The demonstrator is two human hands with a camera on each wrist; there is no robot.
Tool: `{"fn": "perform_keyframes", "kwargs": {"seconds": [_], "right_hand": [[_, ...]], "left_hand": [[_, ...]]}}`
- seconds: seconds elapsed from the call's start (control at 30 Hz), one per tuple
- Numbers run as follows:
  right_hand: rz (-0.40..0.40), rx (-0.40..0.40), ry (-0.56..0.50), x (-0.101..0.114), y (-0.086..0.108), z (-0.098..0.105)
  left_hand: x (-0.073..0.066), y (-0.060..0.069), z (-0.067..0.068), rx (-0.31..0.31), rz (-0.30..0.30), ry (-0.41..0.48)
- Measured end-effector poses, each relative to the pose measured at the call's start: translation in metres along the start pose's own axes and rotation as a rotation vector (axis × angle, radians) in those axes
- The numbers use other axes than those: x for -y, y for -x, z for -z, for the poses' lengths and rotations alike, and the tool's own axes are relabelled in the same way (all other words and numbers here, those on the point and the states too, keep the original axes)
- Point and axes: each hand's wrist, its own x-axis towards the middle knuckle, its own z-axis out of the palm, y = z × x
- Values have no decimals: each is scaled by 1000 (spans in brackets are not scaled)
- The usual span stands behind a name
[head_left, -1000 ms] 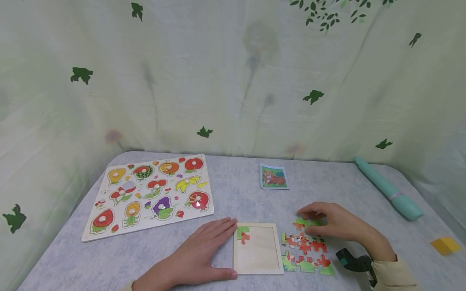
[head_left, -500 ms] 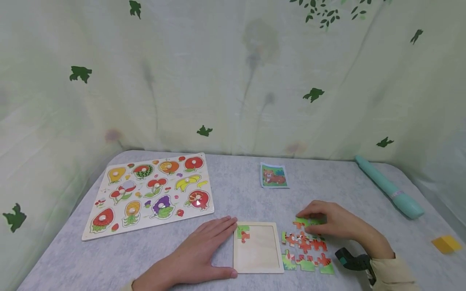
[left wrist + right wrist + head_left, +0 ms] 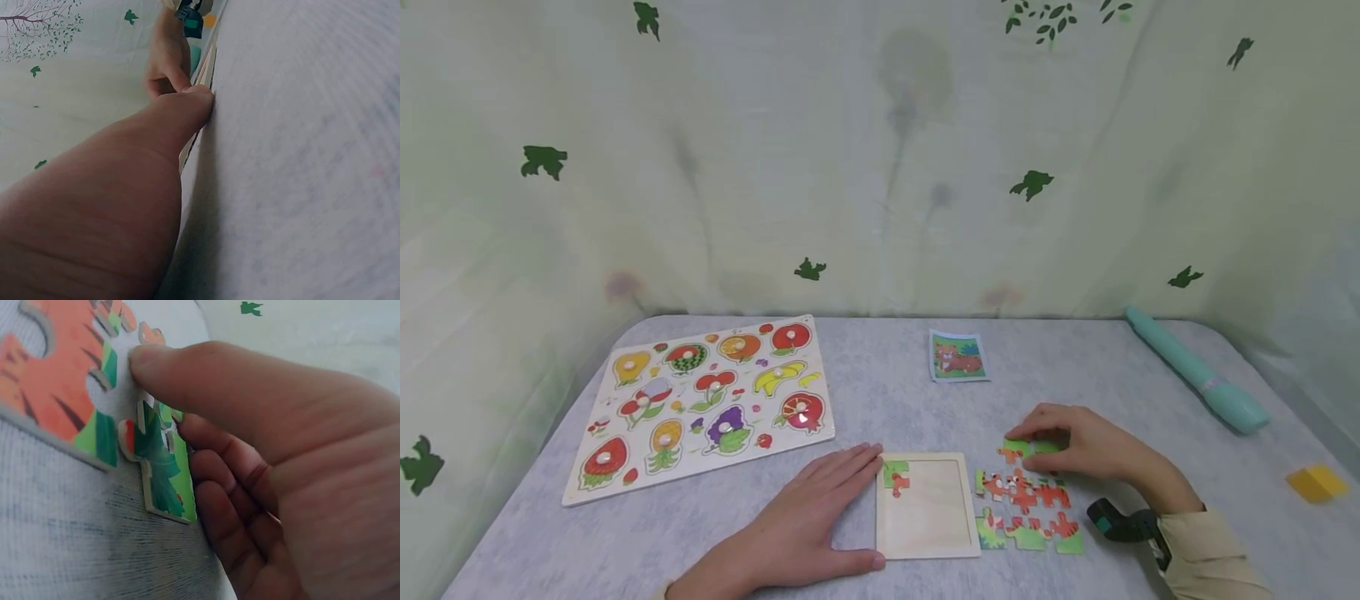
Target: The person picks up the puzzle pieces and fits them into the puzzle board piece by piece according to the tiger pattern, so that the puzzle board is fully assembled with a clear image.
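My left hand (image 3: 805, 525) lies with straight fingers along the left edge of a wooden puzzle tray (image 3: 928, 547); fingertips touch its upper corner, the thumb its lower one. One green and orange puzzle piece (image 3: 896, 479) sits in the tray's upper left corner. Right of the tray lie several loose tiger puzzle pieces (image 3: 1022, 492) in rough rows. My right hand (image 3: 1086, 446) curls its thumb and fingers round a green puzzle piece (image 3: 165, 469) in the top row, low over the table. The index fingertip is hidden behind the thumb in the right wrist view.
A fruit peg puzzle board (image 3: 703, 404) lies at the left. Behind the tray is a small tiger picture card (image 3: 958, 357). A teal rolled or folded object (image 3: 1198, 372) and a yellow block (image 3: 1317, 482) lie at the right. A printed curtain (image 3: 880, 167) hangs behind the table.
The head view has shifted slightly. My left hand stays on the tray; my right hand stays at the top row, where the green pieces have moved slightly under its fingers.
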Motion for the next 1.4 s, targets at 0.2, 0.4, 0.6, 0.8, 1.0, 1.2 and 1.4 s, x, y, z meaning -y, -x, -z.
{"fn": "perform_keyframes", "kwargs": {"seconds": [0.2,0.4,0.6,0.8,1.0,1.2,1.4], "right_hand": [[0,-3,-19,1,1,-4],[48,-19,-22,-1,-9,-1],[45,-25,-23,-1,-13,4],[18,-15,0,1,-5,-2],[4,-15,30,2,-1,-3],[-13,-12,52,4,-2,1],[-12,-11,41,4,-1,-2]], "left_hand": [[-1,4,-2,-25,-19,-17],[1,2,3,-31,5,-29],[2,-2,7,-28,17,-23],[1,1,4,22,39,11],[0,0,1,3,9,-7],[-1,-2,2,-8,3,-19],[-2,-1,2,14,20,-9]]}}
